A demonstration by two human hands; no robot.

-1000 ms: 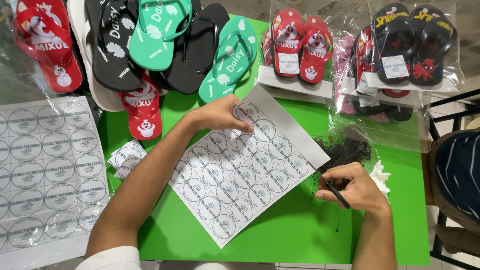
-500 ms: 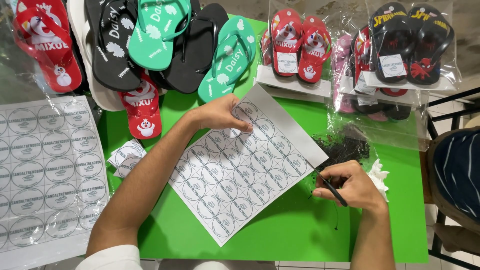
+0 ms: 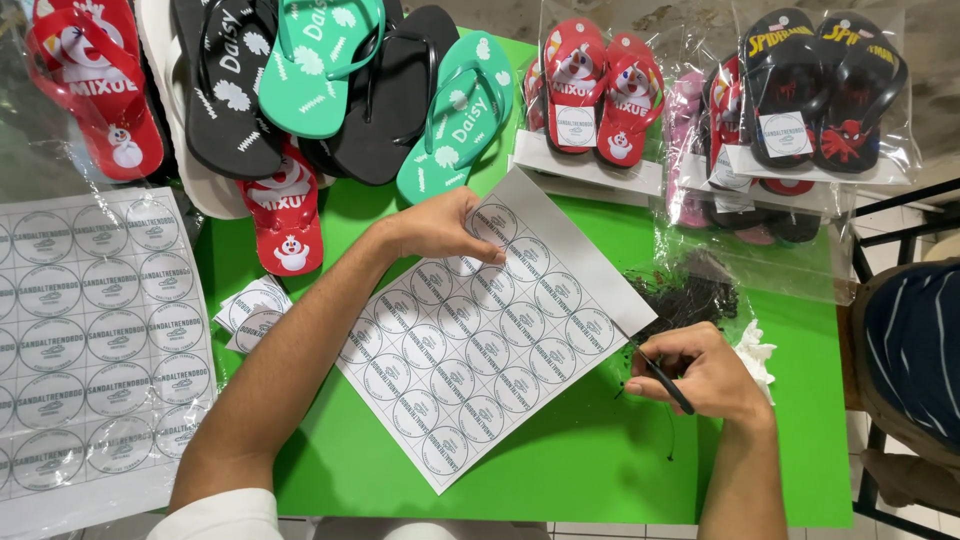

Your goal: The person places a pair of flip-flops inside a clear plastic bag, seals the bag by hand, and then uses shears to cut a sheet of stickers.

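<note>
A white sheet of round printed labels (image 3: 480,330) lies at an angle on the green table (image 3: 590,460). My left hand (image 3: 440,226) presses down on its upper part, fingers spread over the labels. My right hand (image 3: 700,372) sits at the sheet's right corner and pinches a thin black tool (image 3: 660,378), its tip touching the sheet's edge. A pile of small black pieces in clear plastic (image 3: 690,292) lies just above my right hand.
Loose flip-flops in black, green and red (image 3: 330,90) crowd the table's top left. Bagged pairs (image 3: 600,95) (image 3: 820,90) line the back right. Another label sheet (image 3: 90,330) lies at the left, cut labels (image 3: 250,312) beside it. A seated person's striped clothing (image 3: 915,350) shows at right.
My right hand has shifted slightly with the black tool at the sheet's corner. My left hand stays on the sheet.
</note>
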